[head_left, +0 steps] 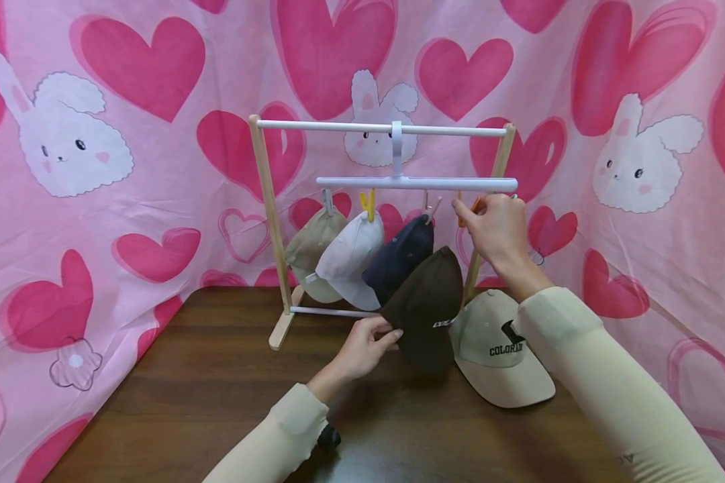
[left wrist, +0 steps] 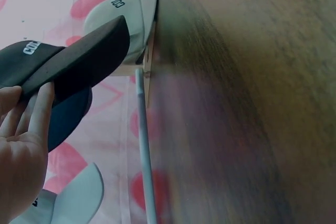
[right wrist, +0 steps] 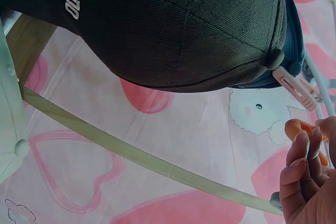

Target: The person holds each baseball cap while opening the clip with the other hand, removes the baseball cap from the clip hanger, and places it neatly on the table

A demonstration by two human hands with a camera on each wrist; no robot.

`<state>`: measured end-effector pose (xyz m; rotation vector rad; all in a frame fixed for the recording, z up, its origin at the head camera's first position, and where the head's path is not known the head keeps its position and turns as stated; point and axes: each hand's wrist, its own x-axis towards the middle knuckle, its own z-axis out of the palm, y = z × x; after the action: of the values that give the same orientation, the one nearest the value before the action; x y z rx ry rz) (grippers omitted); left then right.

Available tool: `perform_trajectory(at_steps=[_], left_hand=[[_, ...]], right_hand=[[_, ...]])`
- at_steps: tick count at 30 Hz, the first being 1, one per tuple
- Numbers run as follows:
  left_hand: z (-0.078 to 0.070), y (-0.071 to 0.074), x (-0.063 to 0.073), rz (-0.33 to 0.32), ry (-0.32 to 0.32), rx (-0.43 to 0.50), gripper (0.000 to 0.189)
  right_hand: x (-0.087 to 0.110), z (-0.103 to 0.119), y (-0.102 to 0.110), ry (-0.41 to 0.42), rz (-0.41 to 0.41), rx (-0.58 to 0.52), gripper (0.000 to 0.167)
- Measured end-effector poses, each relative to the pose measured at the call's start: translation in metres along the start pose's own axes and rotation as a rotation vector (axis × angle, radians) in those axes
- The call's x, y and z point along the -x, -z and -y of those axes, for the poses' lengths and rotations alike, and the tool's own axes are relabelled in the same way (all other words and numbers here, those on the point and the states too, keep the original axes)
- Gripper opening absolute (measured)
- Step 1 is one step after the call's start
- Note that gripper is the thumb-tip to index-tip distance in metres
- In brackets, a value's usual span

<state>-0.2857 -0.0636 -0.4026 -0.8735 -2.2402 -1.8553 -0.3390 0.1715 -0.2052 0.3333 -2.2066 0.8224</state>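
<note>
My left hand (head_left: 365,349) pinches a dark brown cap (head_left: 429,302) at the brim, thumb on one face and fingers on the other, as the left wrist view shows. The cap is held up in front of the rack, its crown upward, with white lettering on the front. At the right end of a white hanger (head_left: 423,182), my right hand (head_left: 498,225) grips an orange clothespin (right wrist: 296,128), which its fingers partly cover. A pink clothespin (right wrist: 296,90) beside it holds a navy cap (head_left: 401,258), which the brown cap overlaps.
A beige cap (head_left: 489,322) lettered in black sits on the table (head_left: 217,376) at the right. A white cap (head_left: 353,255) hangs from a yellow clothespin (head_left: 368,203), a khaki cap (head_left: 317,238) from a grey one (head_left: 327,201). A wooden-legged rack (head_left: 270,215) carries the hanger.
</note>
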Motion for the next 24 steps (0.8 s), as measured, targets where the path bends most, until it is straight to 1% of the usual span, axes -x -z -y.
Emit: perform_trajectory(at_steps=[7, 13, 20, 24], left_hand=[[0.0011, 0.0007, 0.0004, 0.022, 0.000, 0.004, 0.019], [-0.0012, 0.0002, 0.0006, 0.044, 0.009, 0.040, 0.018], [-0.0018, -0.0006, 0.0030, 0.051, 0.016, 0.049, 0.017], [-0.0019, -0.0002, 0.0042, 0.058, 0.032, 0.055, 0.018]], right_hand=[[0.0012, 0.0007, 0.0009, -0.007, 0.003, -0.002, 0.045], [0.0016, 0.0019, 0.0019, -0.007, 0.000, -0.011, 0.047], [0.0012, 0.0019, 0.0028, 0.001, 0.005, -0.001, 0.045], [0.0018, 0.0023, 0.0034, 0.002, 0.005, -0.002, 0.045]])
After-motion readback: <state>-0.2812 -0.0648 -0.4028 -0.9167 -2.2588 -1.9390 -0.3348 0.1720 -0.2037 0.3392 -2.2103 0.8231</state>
